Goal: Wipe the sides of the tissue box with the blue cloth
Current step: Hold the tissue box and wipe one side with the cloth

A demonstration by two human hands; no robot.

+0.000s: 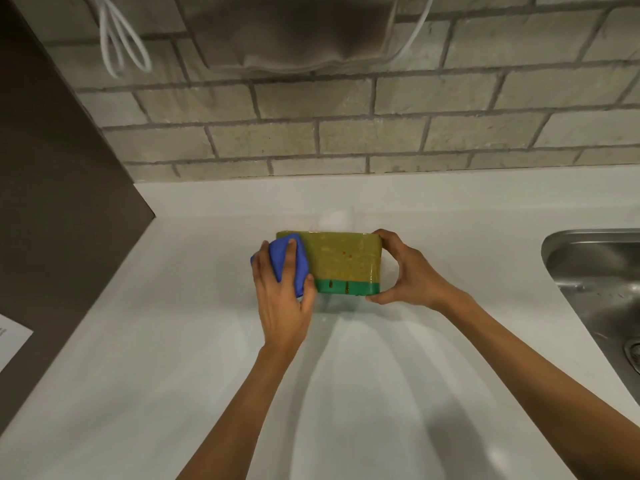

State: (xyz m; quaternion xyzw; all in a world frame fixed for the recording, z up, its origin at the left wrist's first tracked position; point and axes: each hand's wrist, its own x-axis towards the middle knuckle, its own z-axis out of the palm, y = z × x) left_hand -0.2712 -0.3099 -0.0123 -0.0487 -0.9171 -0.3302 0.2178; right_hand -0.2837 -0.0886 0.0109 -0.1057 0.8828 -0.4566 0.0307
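The tissue box [341, 259] is olive-yellow with a green band along its near edge and a few brown spots. It is held above the white counter [173, 341], tilted with a broad face towards me. My right hand [410, 271] grips its right end, thumb below and fingers over the top. My left hand [282, 292] presses the folded blue cloth [289, 263] against the box's left end, covering that corner. A white tissue [334, 220] shows faintly behind the box's far edge.
A steel sink [602, 289] lies at the right. A brick wall [346, 133] backs the counter, with a grey cloth [287, 32] and white cords [117, 46] hanging on it. A dark panel [52, 202] stands at the left, with a paper sheet [10, 336] low on it.
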